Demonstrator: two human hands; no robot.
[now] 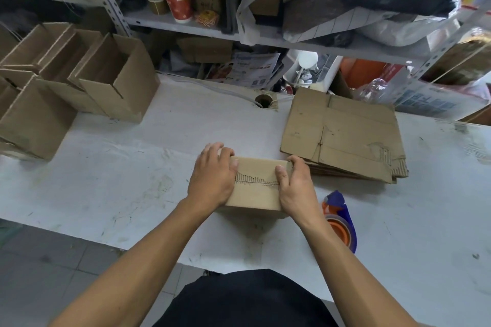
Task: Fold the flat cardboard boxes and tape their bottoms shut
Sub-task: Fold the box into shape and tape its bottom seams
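Your left hand (212,175) and right hand (295,186) both clamp the small box (256,186) at table centre, just in front of you. L fingers curl over its far-left corner, thumb on top; R fingers hook the far-right edge, thumb pressing the top panel. So both hands are full, neither free. The box's up face shows a torn strip with the fluting bare, running L–R between your thumbs. The long axis also runs L–R, across your body, with one hand at each end.

Tape dispenser (341,223) lies on the white table (119,180) just beside your R wrist, nearer you than the box and well apart from the L hand. IMO that's the key relation: R hand is the nearer one to grab it, while L holds the flaps down. Can't tell if tape is on the seam yet.

Stack of flat boxes (342,135) sits to the R, behind the box, near your R hand for the next blank. Folded boxes (79,82) stand open-top at far L, well apart.
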